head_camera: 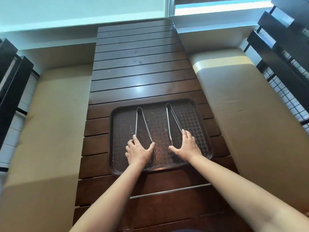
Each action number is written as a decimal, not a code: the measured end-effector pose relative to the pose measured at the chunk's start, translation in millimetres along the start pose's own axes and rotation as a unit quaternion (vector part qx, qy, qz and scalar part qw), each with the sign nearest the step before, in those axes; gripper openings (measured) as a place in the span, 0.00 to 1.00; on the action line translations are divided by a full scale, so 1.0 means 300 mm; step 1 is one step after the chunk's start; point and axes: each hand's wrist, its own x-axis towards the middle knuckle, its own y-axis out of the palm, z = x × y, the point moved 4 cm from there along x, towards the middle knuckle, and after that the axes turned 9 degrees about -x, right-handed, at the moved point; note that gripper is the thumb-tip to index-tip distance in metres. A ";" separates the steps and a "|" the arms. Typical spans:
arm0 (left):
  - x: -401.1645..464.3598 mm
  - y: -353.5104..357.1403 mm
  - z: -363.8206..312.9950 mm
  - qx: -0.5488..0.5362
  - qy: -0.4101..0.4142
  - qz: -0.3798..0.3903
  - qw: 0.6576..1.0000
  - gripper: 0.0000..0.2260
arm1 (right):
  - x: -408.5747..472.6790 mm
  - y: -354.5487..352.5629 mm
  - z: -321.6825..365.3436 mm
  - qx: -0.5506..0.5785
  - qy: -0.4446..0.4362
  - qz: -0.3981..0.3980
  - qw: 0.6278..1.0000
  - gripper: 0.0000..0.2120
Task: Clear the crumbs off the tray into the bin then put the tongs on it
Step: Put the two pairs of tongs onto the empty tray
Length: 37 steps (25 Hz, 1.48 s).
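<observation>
Two splayed steel tongs (pixel 142 125) lie on the crumb-flecked tray (pixel 117 164); left hand (pixel 138 152) and right hand (pixel 188 145) seemingly clasp their tips.

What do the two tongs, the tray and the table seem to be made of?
Left tongs and right tongs: probably polished steel; thin silvery strips that glint.
Tray: likely moulded brown plastic; it has a raised rounded rim and an embossed diamond texture, with pale crumbs on it.
Table: dark wood slats, seemingly varnished; gaps between the boards and a glossy reflection of light.
</observation>
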 end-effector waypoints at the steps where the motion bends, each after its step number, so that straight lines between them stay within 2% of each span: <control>1: 0.001 0.003 -0.003 0.000 0.000 0.001 1.000 0.43 | 0.003 -0.001 0.001 -0.003 -0.003 0.001 1.000 0.47; 6: 0.009 0.001 -0.007 -0.002 0.000 -0.001 1.000 0.40 | 0.009 -0.001 0.010 -0.009 -0.005 -0.008 1.000 0.47; 10: 0.029 -0.018 0.036 -0.102 0.009 -0.022 0.994 0.24 | -0.005 0.001 -0.002 -0.007 -0.010 -0.023 1.000 0.48; 13: 0.030 -0.028 0.050 -0.133 0.030 -0.025 0.990 0.19 | -0.021 0.011 -0.021 -0.013 -0.014 -0.030 0.999 0.47; 37: -0.022 -0.006 0.028 -0.103 0.043 0.015 0.994 0.19 | -0.064 0.029 -0.032 -0.024 -0.017 -0.029 0.999 0.46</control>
